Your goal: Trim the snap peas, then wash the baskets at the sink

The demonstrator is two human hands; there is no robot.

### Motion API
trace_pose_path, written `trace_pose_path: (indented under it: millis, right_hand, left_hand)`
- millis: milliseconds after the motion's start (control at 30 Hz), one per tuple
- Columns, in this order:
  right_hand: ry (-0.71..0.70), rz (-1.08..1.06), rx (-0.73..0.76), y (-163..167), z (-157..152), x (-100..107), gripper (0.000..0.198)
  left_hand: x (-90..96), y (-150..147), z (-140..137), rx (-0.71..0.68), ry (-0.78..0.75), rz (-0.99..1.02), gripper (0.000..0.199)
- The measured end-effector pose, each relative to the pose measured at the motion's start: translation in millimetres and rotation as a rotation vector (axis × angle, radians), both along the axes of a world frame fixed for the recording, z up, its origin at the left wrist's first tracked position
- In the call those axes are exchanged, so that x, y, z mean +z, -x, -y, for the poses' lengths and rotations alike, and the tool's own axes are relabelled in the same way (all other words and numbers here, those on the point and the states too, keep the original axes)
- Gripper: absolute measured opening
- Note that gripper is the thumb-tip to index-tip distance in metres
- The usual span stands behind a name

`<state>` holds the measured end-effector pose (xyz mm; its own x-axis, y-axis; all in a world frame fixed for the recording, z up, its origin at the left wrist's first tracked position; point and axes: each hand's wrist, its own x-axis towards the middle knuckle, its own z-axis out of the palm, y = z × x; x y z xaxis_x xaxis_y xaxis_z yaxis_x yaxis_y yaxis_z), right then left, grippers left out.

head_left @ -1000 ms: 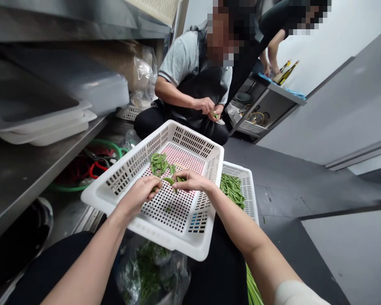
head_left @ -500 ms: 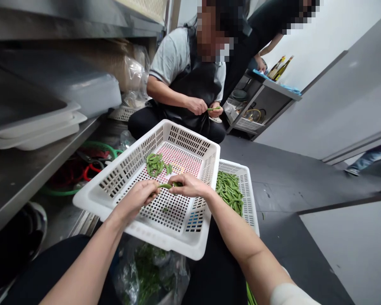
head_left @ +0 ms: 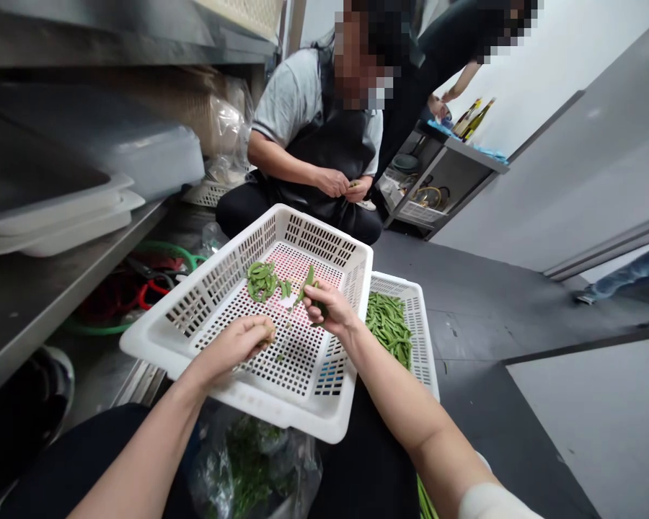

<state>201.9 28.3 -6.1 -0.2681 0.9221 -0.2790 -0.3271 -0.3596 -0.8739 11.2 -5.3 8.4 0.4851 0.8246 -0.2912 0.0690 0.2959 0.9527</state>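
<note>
In my right hand (head_left: 329,306) are green pea pods; one pod (head_left: 303,282) sticks up between the thumb and fingers, and more green shows in the palm. My left hand (head_left: 246,340) is closed in a pinch over the near left part of a white perforated basket (head_left: 195,311). Whatever its fingertips hold is too small to make out. Both hands are above the basket, apart from each other. A small heap of pea pods (head_left: 260,281) lies on the basket floor, with a few loose pods beside it and small green scraps nearer to me.
A second white basket (head_left: 422,335), full of pea pods, stands at the right. Opposite crouches a person (head_left: 297,144), hands together. A clear bag of greens (head_left: 254,468) lies below. Shelves with plastic tubs (head_left: 59,216) line the left; scissors (head_left: 154,292) lie in a green-rimmed basket.
My hands have moved apart. The pod formerly stretched between them is no longer there; my right hand has moved up with an upright pod, while my left has dropped slightly.
</note>
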Motion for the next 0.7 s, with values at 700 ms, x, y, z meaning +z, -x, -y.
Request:
trace_pose_path:
  millis: [700]
  right_hand:
    - [0.280,-0.159,0.517,14,12,-19,0.060]
  left_hand:
    - [4.1,3,-2,-0.183,-0.287,-0.028,0.041]
